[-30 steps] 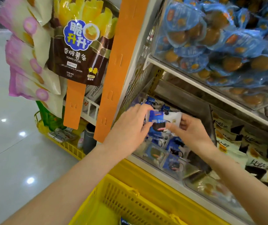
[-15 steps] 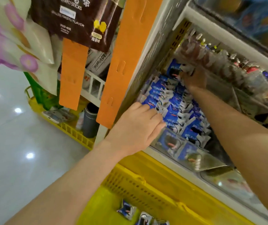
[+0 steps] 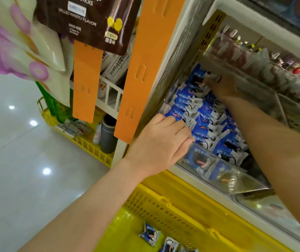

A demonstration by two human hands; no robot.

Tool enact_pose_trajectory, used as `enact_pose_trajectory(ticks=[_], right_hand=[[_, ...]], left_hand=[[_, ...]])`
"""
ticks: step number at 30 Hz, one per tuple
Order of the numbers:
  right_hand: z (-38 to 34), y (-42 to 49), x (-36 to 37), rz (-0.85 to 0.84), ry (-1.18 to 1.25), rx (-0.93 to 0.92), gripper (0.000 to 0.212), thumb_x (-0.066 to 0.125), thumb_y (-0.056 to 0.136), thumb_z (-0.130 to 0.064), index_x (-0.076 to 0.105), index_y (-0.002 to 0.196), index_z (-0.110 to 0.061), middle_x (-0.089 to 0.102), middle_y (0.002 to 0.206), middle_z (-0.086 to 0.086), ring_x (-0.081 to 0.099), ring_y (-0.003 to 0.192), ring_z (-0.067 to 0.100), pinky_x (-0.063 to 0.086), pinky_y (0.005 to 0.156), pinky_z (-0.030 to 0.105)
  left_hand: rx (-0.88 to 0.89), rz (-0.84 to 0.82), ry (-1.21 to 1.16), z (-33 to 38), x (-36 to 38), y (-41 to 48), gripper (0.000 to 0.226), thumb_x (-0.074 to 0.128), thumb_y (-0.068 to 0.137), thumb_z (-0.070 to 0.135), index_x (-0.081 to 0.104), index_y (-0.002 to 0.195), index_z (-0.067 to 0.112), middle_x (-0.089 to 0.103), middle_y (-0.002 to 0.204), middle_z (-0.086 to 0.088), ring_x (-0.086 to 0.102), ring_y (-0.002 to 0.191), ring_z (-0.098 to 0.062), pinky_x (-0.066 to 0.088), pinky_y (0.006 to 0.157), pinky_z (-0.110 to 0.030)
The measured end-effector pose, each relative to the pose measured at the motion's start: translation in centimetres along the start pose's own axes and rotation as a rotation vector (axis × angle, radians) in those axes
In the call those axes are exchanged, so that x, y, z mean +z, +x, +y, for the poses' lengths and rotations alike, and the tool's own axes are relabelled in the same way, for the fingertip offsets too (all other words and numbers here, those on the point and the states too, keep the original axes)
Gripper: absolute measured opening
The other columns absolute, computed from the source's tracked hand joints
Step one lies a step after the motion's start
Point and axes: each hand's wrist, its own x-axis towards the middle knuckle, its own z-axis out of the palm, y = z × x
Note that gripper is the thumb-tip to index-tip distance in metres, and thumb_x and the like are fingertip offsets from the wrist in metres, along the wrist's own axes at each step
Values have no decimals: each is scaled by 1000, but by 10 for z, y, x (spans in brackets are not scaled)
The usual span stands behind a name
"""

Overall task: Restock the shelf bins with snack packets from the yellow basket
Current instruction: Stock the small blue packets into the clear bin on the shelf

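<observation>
1. Snack packets [image 3: 205, 122] in glossy blue-and-white wrappers stand in tight rows inside the clear plastic shelf bin [image 3: 236, 184], right of centre in the frame. Two loose packets [image 3: 150, 234] lie in the yellow perforated plastic basket [image 3: 151, 210] at the bottom edge.
2. A second ago both hands held one such packet together over the front of the bin. Half a second ago the right hand had already gone to the back. It is in the same place now, so little has changed since then.
3. I judge that the packet is being seated at the rear end of a row. One more is nearly stocked and the basket has stock left, so the task is partway on.
4. The left hand [image 3: 161, 144] lies at the front of the left row, at the centre of the frame. Its fingers [image 3: 180, 131] are nearly straight and close together. They rest flat on the front packets and grip nothing, and they look to be steadying the row.
5. The right hand [image 3: 223, 86] is deep in the bin, upper right of centre, under the shelf above. Its fingertips meet the rearmost packet, but blur and shadow hide them. I cannot tell whether they pinch it or only push it.
</observation>
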Motion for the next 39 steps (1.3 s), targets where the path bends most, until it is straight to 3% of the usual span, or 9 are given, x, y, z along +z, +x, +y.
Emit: enact_pose_trajectory(ticks=[4,8,13,17,22,26,30,35,39], right_hand=[[-4,-14,-9,96,73,61,40,56,92,-32,49,118,-3,54,107,6,53,98,19,40,80,29],[-5,-55,-22,-32,-122,51,56,40,98,-38,34,138,0,38,143,20,39,130,33,34,108,39],[-12,-148,-40,-59,23,-105,37,41,99,-33,49,127,-11,62,116,10,60,95,21,43,73,26],[0,-228,-51,-189,-90,-221,41,36,98,-39,47,133,-22,66,113,1,63,96,21,48,81,34],[29,-289,-52,-2,-82,-541,34,51,94,-18,56,126,-10,54,133,3,45,128,18,34,108,32],[64,-335,-20,-24,-1,-625,27,44,95,-21,62,111,-8,63,114,1,52,114,12,37,99,20],[112,-391,37,-266,51,-435,15,57,87,-6,65,97,-14,69,88,-2,68,81,12,44,72,12],[183,-442,104,-716,-93,59,36,43,98,-18,44,134,-21,52,132,0,57,109,17,44,85,24],[219,-456,130,-841,-161,251,39,39,99,-14,41,137,-16,52,130,11,55,94,18,43,71,19]], left_hand=[[-57,-60,26,5,-6,-1,34,33,97,24,65,91,14,63,83,0,54,76,-19,35,74,-31],[-107,-146,76,12,-13,-1,39,27,98,27,64,97,15,63,88,1,54,81,-19,37,80,-33],[-137,-269,146,20,-19,-3,40,22,100,30,57,115,17,59,106,-2,50,100,-22,32,96,-35],[-183,-227,105,32,-25,-13,33,33,100,25,51,127,16,54,121,-7,43,119,-25,21,110,-36],[-362,-6,-74,68,-25,-60,33,32,96,24,58,113,13,56,112,-4,47,105,-16,37,89,-28],[-571,-91,-64,78,0,-129,22,42,94,15,61,104,8,59,104,-9,53,93,-26,40,82,-36],[-780,-252,-40,62,19,-193,26,41,92,14,62,104,4,59,101,-16,56,90,-36,46,78,-47],[-1100,-345,-105,42,34,-239,27,35,99,23,48,121,16,58,112,-10,57,99,-34,41,80,-38],[-1122,-346,-46,35,46,-245,29,33,99,29,49,119,17,64,103,-11,60,94,-34,39,72,-35]])
